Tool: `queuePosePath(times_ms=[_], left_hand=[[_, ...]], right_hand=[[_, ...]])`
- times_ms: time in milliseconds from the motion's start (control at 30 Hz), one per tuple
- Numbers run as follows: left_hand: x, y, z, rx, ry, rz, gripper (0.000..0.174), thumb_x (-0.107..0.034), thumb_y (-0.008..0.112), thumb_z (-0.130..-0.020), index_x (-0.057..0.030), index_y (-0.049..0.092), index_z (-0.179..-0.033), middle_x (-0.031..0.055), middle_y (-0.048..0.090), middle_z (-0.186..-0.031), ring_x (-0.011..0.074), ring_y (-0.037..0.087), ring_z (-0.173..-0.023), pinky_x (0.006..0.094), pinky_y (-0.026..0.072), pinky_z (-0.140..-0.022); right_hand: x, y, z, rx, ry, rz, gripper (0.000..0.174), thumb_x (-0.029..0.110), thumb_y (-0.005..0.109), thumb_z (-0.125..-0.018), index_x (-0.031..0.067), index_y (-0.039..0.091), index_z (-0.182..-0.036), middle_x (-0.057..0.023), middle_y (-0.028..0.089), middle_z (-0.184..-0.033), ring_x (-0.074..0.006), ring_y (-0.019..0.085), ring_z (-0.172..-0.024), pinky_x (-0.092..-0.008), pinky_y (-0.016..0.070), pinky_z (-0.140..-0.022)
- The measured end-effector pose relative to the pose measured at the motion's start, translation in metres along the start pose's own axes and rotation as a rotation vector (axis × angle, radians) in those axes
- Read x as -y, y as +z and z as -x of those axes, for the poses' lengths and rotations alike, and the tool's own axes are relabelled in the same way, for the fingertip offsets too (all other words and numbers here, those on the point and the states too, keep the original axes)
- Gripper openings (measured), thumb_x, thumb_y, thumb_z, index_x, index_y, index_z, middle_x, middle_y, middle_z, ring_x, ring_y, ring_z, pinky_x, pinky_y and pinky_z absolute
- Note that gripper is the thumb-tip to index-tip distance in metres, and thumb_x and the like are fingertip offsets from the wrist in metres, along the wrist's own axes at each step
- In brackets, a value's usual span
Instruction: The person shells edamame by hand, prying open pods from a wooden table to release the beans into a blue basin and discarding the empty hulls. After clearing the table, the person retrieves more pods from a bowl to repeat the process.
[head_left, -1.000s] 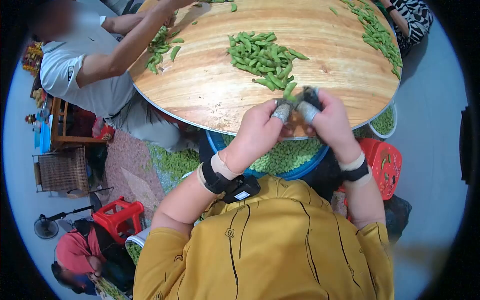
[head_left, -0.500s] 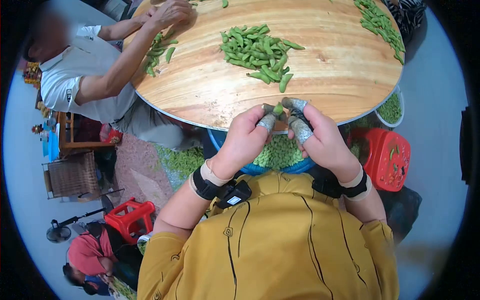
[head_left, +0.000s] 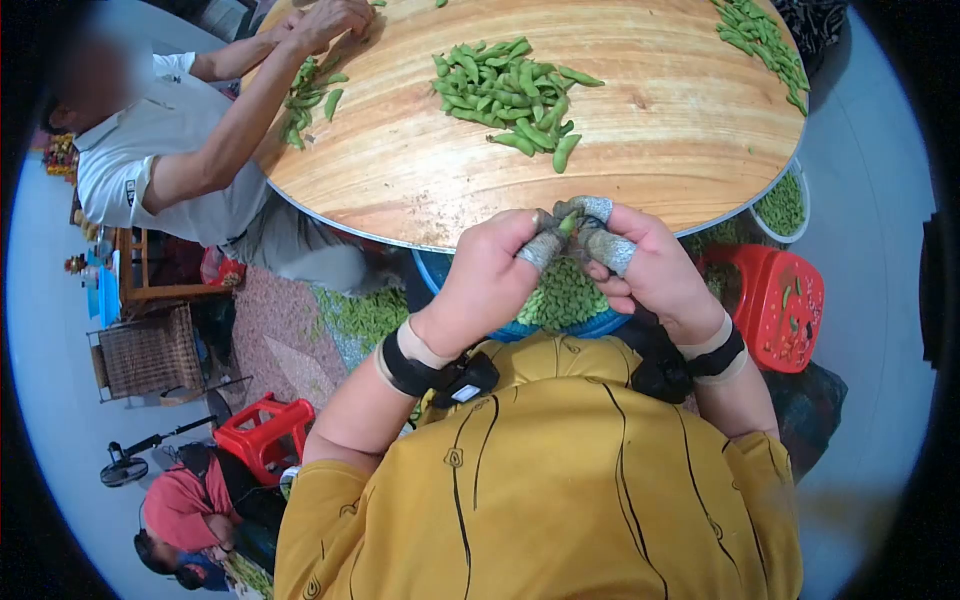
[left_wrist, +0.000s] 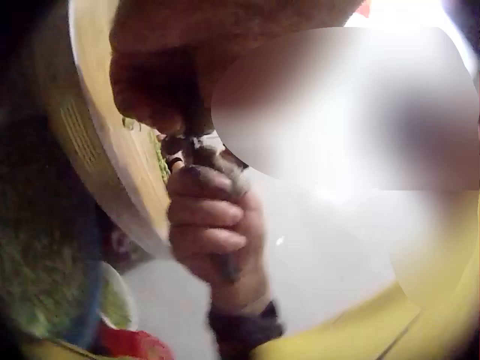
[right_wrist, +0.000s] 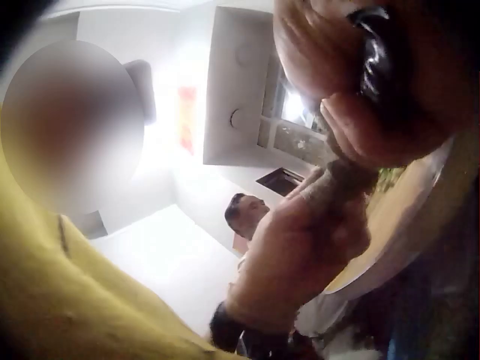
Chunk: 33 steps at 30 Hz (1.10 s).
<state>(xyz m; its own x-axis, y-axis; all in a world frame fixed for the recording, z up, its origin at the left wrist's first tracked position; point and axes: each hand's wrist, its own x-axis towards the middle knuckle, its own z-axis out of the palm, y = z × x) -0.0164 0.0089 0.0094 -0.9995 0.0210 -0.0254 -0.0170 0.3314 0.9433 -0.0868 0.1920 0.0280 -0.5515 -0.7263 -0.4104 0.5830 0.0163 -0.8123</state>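
In the head view my left hand (head_left: 490, 268) and right hand (head_left: 660, 258) meet at the near table edge. Grey tape wraps thumbs and fingertips on both. Between them they pinch a green soybean pod (head_left: 568, 224), mostly covered by the taped fingers. Directly below is a blue basin (head_left: 430, 272) of shelled green soybeans (head_left: 565, 295). A pile of whole pods (head_left: 505, 90) lies on the wooden table (head_left: 380, 170) beyond the hands, a single pod (head_left: 565, 152) at its near end. In the left wrist view the right hand (left_wrist: 214, 225) has its fingers curled.
A person in a white shirt (head_left: 120, 130) works at the table's left, beside more pods (head_left: 300, 110). Further pods (head_left: 760, 50) line the right edge. A white tub (head_left: 785, 205) and red stool (head_left: 785, 310) stand right; another red stool (head_left: 265, 435) stands left.
My hands parted slightly and came together again, now closer around a pod. One pod at the pile's near end lies apart from where the fingers were. The head view has shifted slightly.
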Motion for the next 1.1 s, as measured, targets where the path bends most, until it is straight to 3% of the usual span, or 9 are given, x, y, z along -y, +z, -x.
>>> queuePosePath(times_ms=[100, 233, 300, 367, 533, 767, 867, 1033, 1100], left_hand=[[-0.007, -0.009, 0.0, 0.199, -0.385, 1.009, 0.014, -0.01, 0.053, -0.091, -0.0061, 0.059, -0.103, 0.0059, 0.055, -0.072, 0.017, 0.05, -0.058, 0.0279, 0.0405, -0.054], [0.007, -0.011, 0.0, 0.449, -0.394, 1.39, 0.016, -0.017, 0.047, -0.095, -0.0057, 0.052, -0.105, 0.0016, 0.049, -0.071, 0.0082, 0.038, -0.053, 0.0223, 0.03, -0.05], [0.015, -0.01, -0.002, 0.432, -0.455, 1.391, 0.016, -0.017, 0.046, -0.095, -0.0064, 0.051, -0.105, 0.001, 0.047, -0.071, 0.0079, 0.035, -0.052, 0.0227, 0.0287, -0.05], [0.02, -0.01, -0.002, 0.414, -0.515, 1.393, 0.015, -0.017, 0.044, -0.095, -0.007, 0.051, -0.104, 0.0003, 0.045, -0.071, 0.0077, 0.033, -0.052, 0.0231, 0.0275, -0.049], [0.02, -0.008, -0.001, 0.36, -0.602, 1.245, 0.008, -0.018, 0.044, -0.095, -0.0114, 0.048, -0.094, -0.0002, 0.042, -0.067, 0.0086, 0.031, -0.051, 0.0237, 0.0259, -0.047], [0.025, -0.014, 0.006, 0.435, -0.555, 1.363, 0.013, -0.019, 0.047, -0.095, -0.0081, 0.053, -0.1, 0.0024, 0.048, -0.072, 0.0088, 0.036, -0.053, 0.023, 0.0294, -0.048], [0.015, -0.039, 0.022, 0.34, -0.567, 0.689, 0.016, -0.019, 0.056, -0.091, -0.0043, 0.06, -0.085, 0.0036, 0.054, -0.068, 0.01, 0.045, -0.056, 0.0263, 0.0378, -0.05], [0.027, -0.084, 0.08, 0.318, -0.298, -0.822, 0.029, -0.026, 0.069, -0.078, 0.0016, 0.059, -0.076, 0.0154, 0.058, -0.065, 0.0337, 0.058, -0.065, 0.0405, 0.0448, -0.059], [0.03, -0.088, 0.097, 0.23, -0.372, -0.917, 0.03, -0.025, 0.071, -0.074, 0.0016, 0.059, -0.076, 0.0218, 0.057, -0.07, 0.0424, 0.055, -0.069, 0.0442, 0.0437, -0.061]], right_hand=[[0.001, 0.009, 0.008, 0.033, -0.031, -0.197, 0.031, 0.01, 0.047, -0.093, 0.0089, 0.054, -0.124, 0.0037, 0.049, -0.069, -0.0005, 0.038, -0.048, -0.0157, 0.0289, -0.038], [-0.014, 0.0, 0.002, 0.056, -0.132, -0.086, 0.033, 0.006, 0.05, -0.09, 0.0062, 0.055, -0.123, -0.0027, 0.059, -0.074, -0.009, 0.052, -0.052, -0.0206, 0.0415, -0.045], [-0.025, -0.004, -0.011, -0.143, -0.945, 0.879, 0.034, 0.001, 0.053, -0.085, 0.003, 0.058, -0.119, -0.0114, 0.067, -0.088, -0.0218, 0.066, -0.072, -0.0276, 0.0516, -0.064], [-0.019, -0.01, -0.005, -0.105, -0.825, 0.933, 0.036, 0.0, 0.056, -0.08, 0.0012, 0.06, -0.116, -0.017, 0.067, -0.1, -0.0304, 0.066, -0.092, -0.0319, 0.0509, -0.079], [-0.016, -0.012, -0.005, -0.031, -0.522, 0.65, 0.027, 0.005, 0.063, -0.081, 0.0003, 0.062, -0.107, -0.0061, 0.067, -0.087, -0.0088, 0.06, -0.079, -0.0255, 0.0492, -0.071], [-0.012, -0.008, -0.009, 0.003, -0.39, 0.448, 0.019, 0.005, 0.065, -0.08, 0.0011, 0.064, -0.098, -0.0031, 0.063, -0.078, -0.0037, 0.053, -0.075, -0.0229, 0.0466, -0.068], [-0.01, -0.01, -0.014, 0.067, -0.64, 0.996, 0.017, 0.009, 0.064, -0.076, 0.0042, 0.063, -0.092, -0.0153, 0.061, -0.075, -0.028, 0.061, -0.066, -0.0341, 0.0481, -0.062], [0.013, -0.015, -0.036, -0.135, -0.52, 1.14, 0.019, 0.018, 0.065, -0.077, 0.0023, 0.061, -0.087, -0.0197, 0.062, -0.076, -0.0361, 0.061, -0.069, -0.0404, 0.048, -0.061], [0.028, -0.012, -0.052, -0.374, -0.524, 1.29, 0.022, 0.018, 0.066, -0.076, 0.0005, 0.059, -0.086, -0.0205, 0.061, -0.073, -0.0378, 0.061, -0.069, -0.0421, 0.0483, -0.06]])
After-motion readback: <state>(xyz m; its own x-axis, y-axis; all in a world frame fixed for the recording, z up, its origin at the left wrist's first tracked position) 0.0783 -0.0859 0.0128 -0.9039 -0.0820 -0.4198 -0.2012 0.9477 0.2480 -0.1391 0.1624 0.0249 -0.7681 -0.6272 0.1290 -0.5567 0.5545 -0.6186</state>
